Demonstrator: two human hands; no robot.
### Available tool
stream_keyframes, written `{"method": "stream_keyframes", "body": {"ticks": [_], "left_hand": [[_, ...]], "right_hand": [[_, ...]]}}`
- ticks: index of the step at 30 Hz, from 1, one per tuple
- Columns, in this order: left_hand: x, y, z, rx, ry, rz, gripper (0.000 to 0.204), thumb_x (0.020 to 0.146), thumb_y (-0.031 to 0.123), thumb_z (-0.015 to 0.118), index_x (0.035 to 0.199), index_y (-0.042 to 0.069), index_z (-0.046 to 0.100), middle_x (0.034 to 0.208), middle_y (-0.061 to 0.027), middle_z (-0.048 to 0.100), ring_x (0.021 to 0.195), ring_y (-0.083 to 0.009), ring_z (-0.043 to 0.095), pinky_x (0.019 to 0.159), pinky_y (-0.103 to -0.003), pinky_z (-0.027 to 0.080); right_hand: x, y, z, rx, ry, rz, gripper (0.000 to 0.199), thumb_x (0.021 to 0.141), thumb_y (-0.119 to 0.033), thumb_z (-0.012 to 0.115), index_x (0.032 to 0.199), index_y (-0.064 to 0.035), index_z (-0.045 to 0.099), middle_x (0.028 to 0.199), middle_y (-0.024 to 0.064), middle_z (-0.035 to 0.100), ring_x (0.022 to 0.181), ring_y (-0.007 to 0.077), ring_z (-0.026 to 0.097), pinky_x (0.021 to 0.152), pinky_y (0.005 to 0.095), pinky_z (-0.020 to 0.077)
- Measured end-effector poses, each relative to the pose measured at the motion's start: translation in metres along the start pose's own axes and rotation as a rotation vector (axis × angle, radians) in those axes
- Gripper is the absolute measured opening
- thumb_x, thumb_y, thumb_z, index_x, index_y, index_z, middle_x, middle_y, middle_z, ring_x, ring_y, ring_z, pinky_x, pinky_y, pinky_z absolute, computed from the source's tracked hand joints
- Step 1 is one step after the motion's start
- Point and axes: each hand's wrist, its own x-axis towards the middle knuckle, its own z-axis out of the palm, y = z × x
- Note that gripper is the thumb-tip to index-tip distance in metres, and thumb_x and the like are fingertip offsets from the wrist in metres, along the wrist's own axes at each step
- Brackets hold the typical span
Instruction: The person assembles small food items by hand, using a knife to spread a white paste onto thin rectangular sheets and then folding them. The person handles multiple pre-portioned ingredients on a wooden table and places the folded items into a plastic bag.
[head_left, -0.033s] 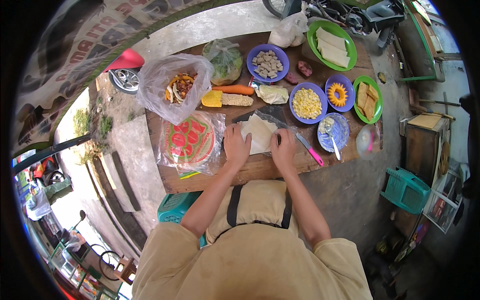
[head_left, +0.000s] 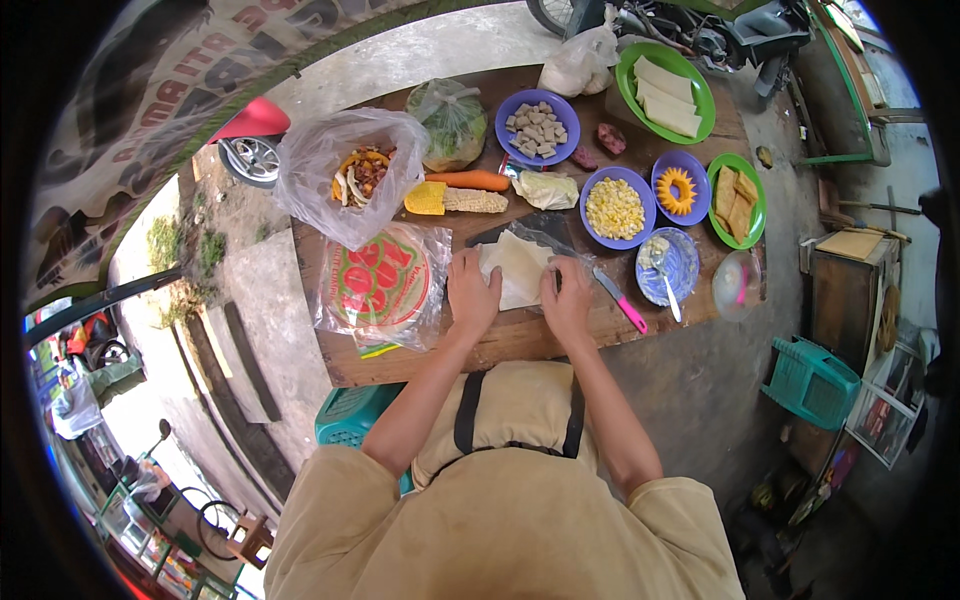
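A pale, thin spring roll wrapper point(head_left: 518, 272), partly folded, lies on a black plastic sheet point(head_left: 548, 226) in front of me. My left hand point(head_left: 473, 296) is at its left edge, fingers bent down onto it. At the right edge my right hand point(head_left: 568, 292) is closed, thumb and fingers pinching the wrapper; the fingertips are partly hidden. Just right of that hand lies a knife point(head_left: 622, 302) with a pink handle. To the left is a clear packet of round wrappers point(head_left: 380, 280). A blue-and-white bowl point(head_left: 680, 283) holds a spoon and some pale paste.
Behind are a plastic bag of chopped food point(head_left: 310, 190), a carrot point(head_left: 470, 180), a corn cob point(head_left: 475, 201), a purple bowl of corn kernels point(head_left: 615, 208), a bowl of grey cubes point(head_left: 537, 128) and green plates point(head_left: 707, 110). A teal stool point(head_left: 350, 415) stands under the table's near edge.
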Motion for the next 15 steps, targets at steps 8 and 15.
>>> {"method": "stream_keyframes", "body": {"ticks": [8,15], "left_hand": [[-0.011,-0.003,-0.026,-0.464,-0.124,-0.277,0.04,0.099,0.012,0.059,0.133,-0.007,0.054,0.109,-0.0221,0.068,0.093,-0.0314,0.07,0.085,-0.04,0.055],[-0.007,-0.022,-0.009,-0.361,-0.156,-0.366,0.046,0.093,0.017,0.068,0.13,-0.009,0.059,0.106,-0.0214,0.07,0.085,-0.0269,0.073,0.078,-0.039,0.057]], "right_hand": [[0.027,-0.017,-0.003,0.376,-0.473,0.432,0.014,0.096,-0.011,0.059,0.106,-0.002,0.054,0.083,0.0122,0.061,0.076,0.0226,0.061,0.07,0.0348,0.0482],[0.019,-0.002,0.031,-0.133,-0.329,0.324,0.041,0.09,-0.011,0.066,0.128,-0.0031,0.053,0.123,0.0225,0.058,0.11,0.0441,0.061,0.092,0.0517,0.0497]]}}
